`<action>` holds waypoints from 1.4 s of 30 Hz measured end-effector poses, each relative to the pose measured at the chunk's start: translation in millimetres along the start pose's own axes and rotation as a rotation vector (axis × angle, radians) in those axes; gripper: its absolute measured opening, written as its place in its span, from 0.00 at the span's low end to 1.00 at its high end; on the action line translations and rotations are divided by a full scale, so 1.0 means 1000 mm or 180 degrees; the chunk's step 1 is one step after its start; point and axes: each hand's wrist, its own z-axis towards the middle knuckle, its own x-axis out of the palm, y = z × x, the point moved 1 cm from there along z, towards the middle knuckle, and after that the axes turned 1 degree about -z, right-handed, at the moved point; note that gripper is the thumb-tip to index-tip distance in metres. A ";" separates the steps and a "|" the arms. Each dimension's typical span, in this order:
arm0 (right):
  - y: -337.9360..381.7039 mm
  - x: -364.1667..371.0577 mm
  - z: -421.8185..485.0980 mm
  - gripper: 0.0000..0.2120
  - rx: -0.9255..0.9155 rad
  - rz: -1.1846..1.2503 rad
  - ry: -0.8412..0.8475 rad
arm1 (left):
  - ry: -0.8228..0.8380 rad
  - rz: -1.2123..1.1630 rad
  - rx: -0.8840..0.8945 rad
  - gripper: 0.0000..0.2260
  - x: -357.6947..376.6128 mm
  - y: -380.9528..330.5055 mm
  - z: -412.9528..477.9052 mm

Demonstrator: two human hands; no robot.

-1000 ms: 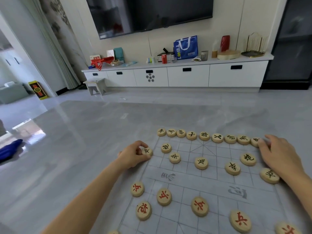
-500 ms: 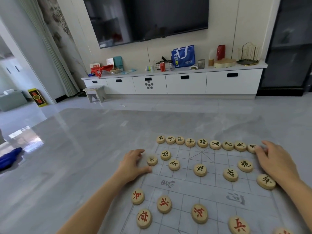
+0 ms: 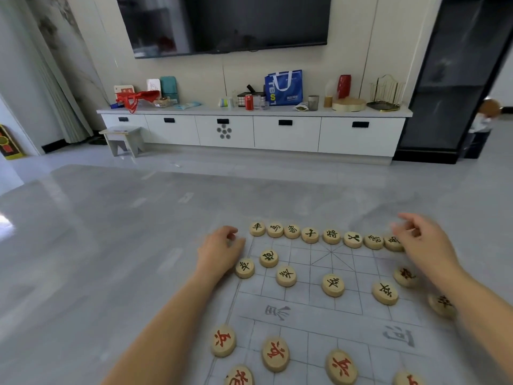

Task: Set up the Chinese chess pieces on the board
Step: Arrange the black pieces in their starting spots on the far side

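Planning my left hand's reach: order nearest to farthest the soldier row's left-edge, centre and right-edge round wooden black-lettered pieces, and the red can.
1. Left-edge round wooden black-lettered piece, beside the left hand.
2. Centre piece, mid-board.
3. Right-edge piece, board's right.
4. Red can, across the room.

Board (image 3: 305, 273) lies on the table (image 3: 111, 245), toward its rt side. Back row (image 3: 310, 235) runs along the board's far edge. Left hand (image 3: 220, 252) sits at the board's far-left corner, right hand (image 3: 424, 243) over the row's rt end. Pawns (image 3: 332, 285) line up before the row, w/ a cannon (image 3: 268, 258) between them on the left (leftmost pawn just beside the left hand). Near pieces (image 3: 275, 354) lie closest. Behind the table: cabinet (image 3: 286, 133), bag (image 3: 283, 87) on it, TV (image 3: 236, 23) above, stool (image 3: 123, 138) at its left end
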 end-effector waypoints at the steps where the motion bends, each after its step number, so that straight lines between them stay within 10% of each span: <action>1: 0.014 0.016 -0.001 0.16 -0.0156 -0.0059 0.0166 | 0.0015 0.0090 0.0052 0.19 0.006 -0.005 0.006; 14: 0.119 0.160 0.018 0.26 -0.1688 -0.1735 0.1571 | 0.0117 0.0420 0.0575 0.24 0.026 -0.014 0.037; 42: 0.111 0.163 0.019 0.21 -0.1767 -0.1868 0.1245 | 0.0134 0.0341 0.0478 0.17 0.024 -0.017 0.036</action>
